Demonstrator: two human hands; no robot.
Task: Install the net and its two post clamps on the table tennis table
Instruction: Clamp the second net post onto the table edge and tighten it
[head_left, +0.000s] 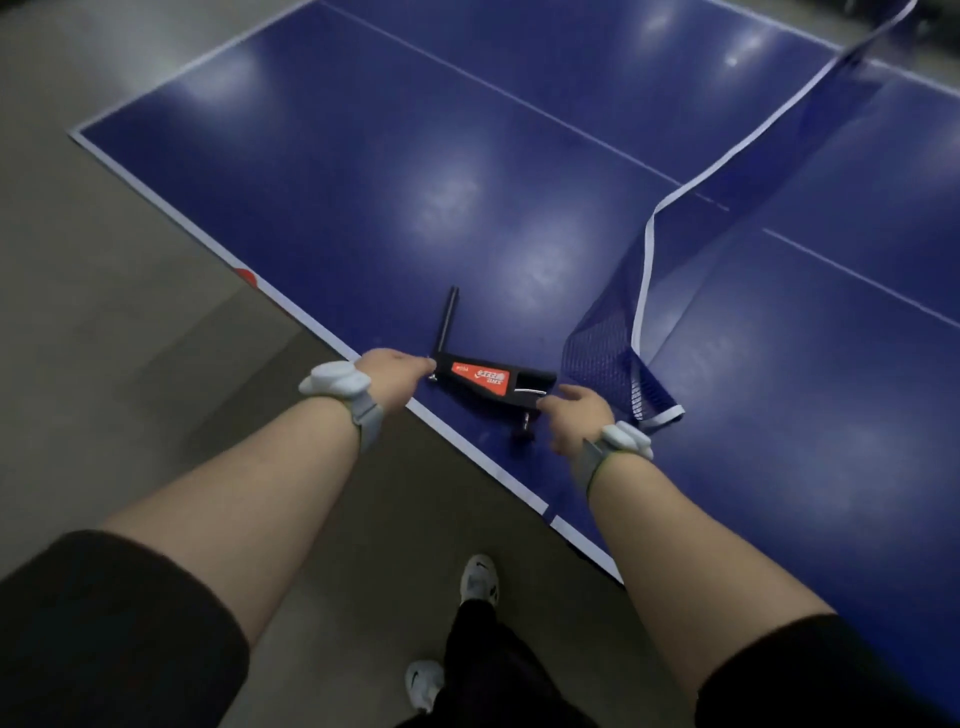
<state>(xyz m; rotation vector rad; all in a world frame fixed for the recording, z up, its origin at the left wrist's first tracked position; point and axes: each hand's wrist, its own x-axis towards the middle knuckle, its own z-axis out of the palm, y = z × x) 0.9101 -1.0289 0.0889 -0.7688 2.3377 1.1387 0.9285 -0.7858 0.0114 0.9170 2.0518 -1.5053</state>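
Observation:
A black post clamp (480, 382) with an orange label lies on its side on the blue table tennis table (363, 182), close to the near edge. Its thin post sticks up and away from me. My left hand (395, 376) grips the clamp's left end at the base of the post. My right hand (576, 415) touches the clamp's right end, fingers curled around it above the screw knob. The dark blue net (691, 244) with a white top band sags loose across the table, its near end crumpled just right of my right hand.
The net's far end (883, 31) rises at the table's far side. Grey floor lies left of and below the table edge (291, 306). My legs and white shoes (480, 579) stand near the table's side.

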